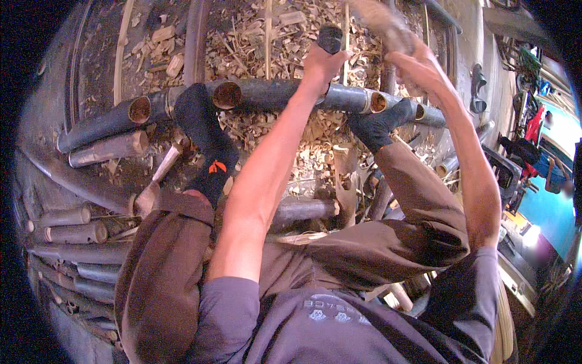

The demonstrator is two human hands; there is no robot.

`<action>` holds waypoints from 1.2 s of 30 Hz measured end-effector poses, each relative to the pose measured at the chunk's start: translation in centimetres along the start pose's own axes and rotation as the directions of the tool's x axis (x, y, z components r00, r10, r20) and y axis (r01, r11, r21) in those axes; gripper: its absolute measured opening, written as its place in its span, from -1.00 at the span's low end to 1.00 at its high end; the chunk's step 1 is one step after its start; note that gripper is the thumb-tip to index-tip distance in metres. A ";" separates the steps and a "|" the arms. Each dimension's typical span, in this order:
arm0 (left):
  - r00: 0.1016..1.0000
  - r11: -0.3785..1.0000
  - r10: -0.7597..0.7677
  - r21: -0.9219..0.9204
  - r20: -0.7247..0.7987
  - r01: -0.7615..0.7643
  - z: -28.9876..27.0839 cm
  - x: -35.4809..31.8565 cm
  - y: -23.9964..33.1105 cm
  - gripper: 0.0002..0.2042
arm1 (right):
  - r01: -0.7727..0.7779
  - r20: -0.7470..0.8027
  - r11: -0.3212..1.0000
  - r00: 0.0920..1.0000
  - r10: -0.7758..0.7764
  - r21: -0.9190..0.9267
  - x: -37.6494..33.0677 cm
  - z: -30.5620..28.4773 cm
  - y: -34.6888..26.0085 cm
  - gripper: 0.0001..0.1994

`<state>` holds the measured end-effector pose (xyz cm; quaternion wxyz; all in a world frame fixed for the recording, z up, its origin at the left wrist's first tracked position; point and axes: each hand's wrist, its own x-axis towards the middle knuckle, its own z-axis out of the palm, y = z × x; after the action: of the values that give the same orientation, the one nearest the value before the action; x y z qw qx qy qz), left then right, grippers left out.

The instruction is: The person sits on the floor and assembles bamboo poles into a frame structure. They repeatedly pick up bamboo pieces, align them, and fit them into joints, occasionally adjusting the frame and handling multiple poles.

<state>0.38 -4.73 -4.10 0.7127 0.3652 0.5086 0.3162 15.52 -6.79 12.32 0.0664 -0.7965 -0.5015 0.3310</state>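
- The dark, hollow-looking pole (267, 94) lies across the chip-strewn floor (97, 67), both socked feet (197, 112) on it. It looks stiff and fairly light — likely slippery, best steadied near its ends.
- The left hand (320, 70) is closed around a dark-topped tool (330, 37), nearer the pole's right end; a firm grip below its top should suit.
- Beyond the pole's far edge, the right hand (418, 67) grips a blurred wooden tool (379, 21) — probably solid, hefty.
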 end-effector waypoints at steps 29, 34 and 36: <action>0.998 0.919 0.051 -0.391 -0.023 -0.056 -1.5 0.5 -0.8 -0.72 | 0.357 -0.103 0.798 0.883 -0.457 -0.486 5.2 4.8 -6.1 -0.36; 1.000 0.942 -0.011 -0.336 -0.025 0.002 -1.6 0.1 -0.8 -0.76 | 0.268 -0.556 0.934 0.751 -0.357 -0.238 7.1 2.6 -9.3 -0.32; 0.998 0.909 -0.065 -0.412 -0.006 0.057 -1.0 0.4 -1.2 -0.73 | 0.348 0.051 0.887 0.936 -0.350 -0.303 6.0 3.2 -5.9 -0.36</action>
<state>-0.40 -4.81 -5.54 0.7782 0.1876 0.4486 0.3975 10.78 0.39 9.68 0.0015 -0.6949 -0.6815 0.2296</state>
